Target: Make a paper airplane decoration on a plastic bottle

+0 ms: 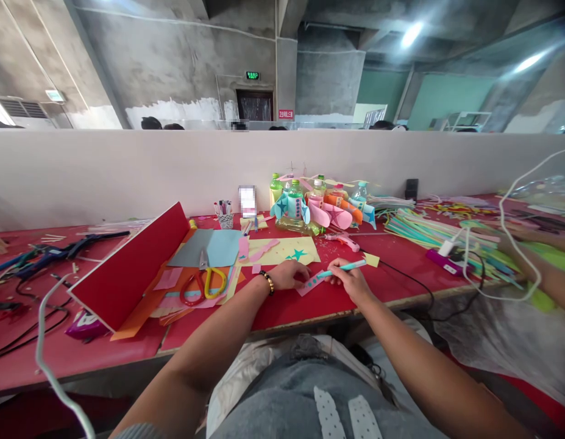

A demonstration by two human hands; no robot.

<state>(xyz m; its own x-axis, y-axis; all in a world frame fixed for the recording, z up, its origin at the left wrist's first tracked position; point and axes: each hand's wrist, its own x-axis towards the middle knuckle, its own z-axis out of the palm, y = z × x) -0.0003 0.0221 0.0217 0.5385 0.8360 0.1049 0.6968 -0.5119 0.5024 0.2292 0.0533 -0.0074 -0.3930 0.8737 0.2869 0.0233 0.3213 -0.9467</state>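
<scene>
My right hand (348, 279) is closed around a teal-and-white pen (354, 266), its tip end low over a pink paper strip (312, 284) marked with a row of teal dots. My left hand (289, 274), a beaded bracelet at its wrist, has curled fingers closed on the strip's left side against the red table. Just beyond lies a pale yellow sheet (282, 251) with teal paper stars (297, 254) on it. Left of that hand are scissors (203, 281) with one red and one yellow handle, on coloured paper scraps.
Decorated plastic bottles (316, 204) stand along the white partition (172, 164). A pink glue gun (345, 241) lies in front of them. A red board (136, 268) leans at left. Bundled pastel strips (414, 231) and a purple power strip (447, 261) sit right, near another person's arm (550, 274).
</scene>
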